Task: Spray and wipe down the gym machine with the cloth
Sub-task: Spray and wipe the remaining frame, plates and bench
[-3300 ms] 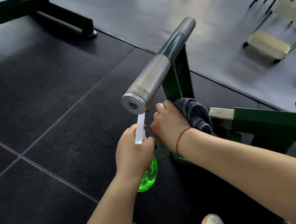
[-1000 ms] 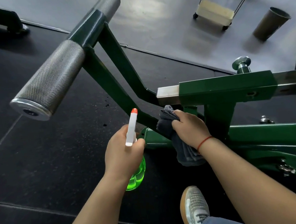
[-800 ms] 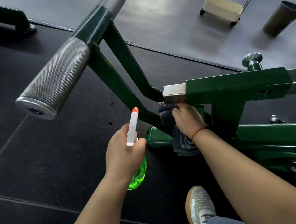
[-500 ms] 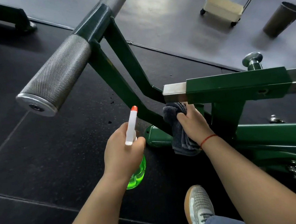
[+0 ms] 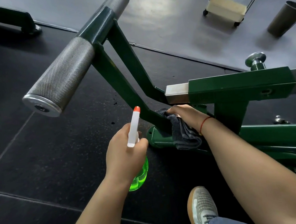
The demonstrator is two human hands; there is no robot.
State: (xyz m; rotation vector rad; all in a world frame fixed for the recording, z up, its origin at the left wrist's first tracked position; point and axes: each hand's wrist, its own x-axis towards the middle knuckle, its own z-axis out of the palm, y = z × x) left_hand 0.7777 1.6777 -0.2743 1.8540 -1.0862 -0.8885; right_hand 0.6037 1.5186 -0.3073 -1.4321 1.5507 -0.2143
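Observation:
The green gym machine (image 5: 239, 88) fills the right and centre, with a knurled steel handle (image 5: 60, 77) sticking out toward the left. My right hand (image 5: 187, 115) presses a dark grey cloth (image 5: 183, 133) against the lower end of the slanted green strut (image 5: 122, 74), just under the square steel tube end. My left hand (image 5: 126, 153) grips a green spray bottle (image 5: 139, 176) upright; its white nozzle with a red tip (image 5: 134, 125) points up toward the strut. The bottle's lower part is half hidden by my hand.
Black rubber floor tiles (image 5: 39, 158) lie below; grey floor beyond. A wheeled cream cart (image 5: 227, 8) and a brown cylinder (image 5: 286, 19) stand at the far right. Another machine's black foot (image 5: 17, 23) is at top left. My shoe (image 5: 201, 209) rests near the machine base.
My right hand has slid the cloth up and down the strut's lower end and is now slightly higher, near the steel tube. My left hand with the bottle stayed nearly still.

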